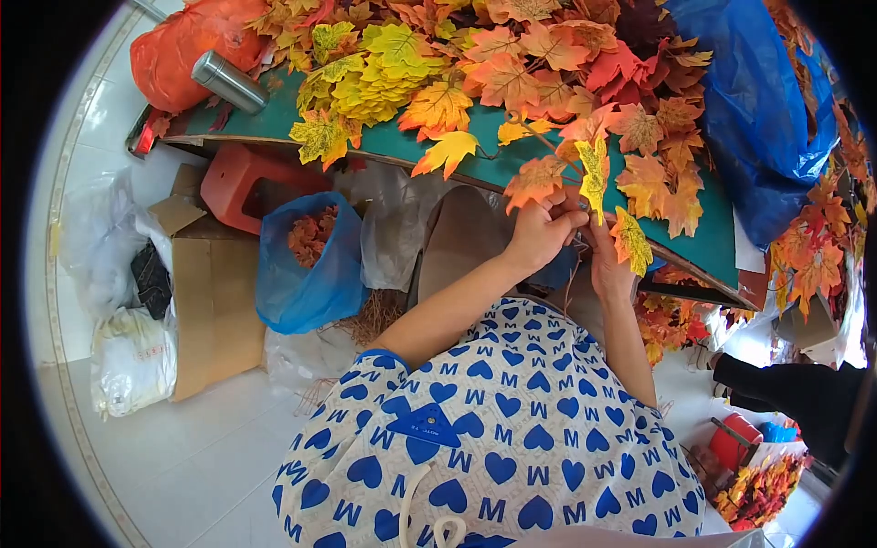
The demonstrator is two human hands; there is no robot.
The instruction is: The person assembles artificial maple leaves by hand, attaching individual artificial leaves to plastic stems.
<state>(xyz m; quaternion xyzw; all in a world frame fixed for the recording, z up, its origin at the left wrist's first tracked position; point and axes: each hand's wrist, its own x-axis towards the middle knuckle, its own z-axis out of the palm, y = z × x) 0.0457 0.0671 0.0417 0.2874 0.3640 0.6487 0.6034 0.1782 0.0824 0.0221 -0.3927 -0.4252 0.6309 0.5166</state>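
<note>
My left hand (541,236) and my right hand (610,265) meet just off the near edge of the green table (388,157). Between them they pinch the brown stem of an artificial maple leaf spray. An orange leaf (534,183) shows beside my left fingers. One narrow yellow leaf (594,173) stands up above the fingertips, and a yellow-orange leaf (631,240) hangs by my right hand. The exact grip point is hidden behind the fingers. Beyond lies a heap of orange and red maple leaves (548,50), with a stack of yellow-green leaves (375,80) to its left.
A steel flask (228,82) lies by a red plastic bag (196,57) at the far left. At right a blue plastic bag (744,110) drapes over the table. Below stand a cardboard box (217,315), a red stool (228,187) and a blue bag (311,283). Another person's dark-clothed leg (786,388) shows at right.
</note>
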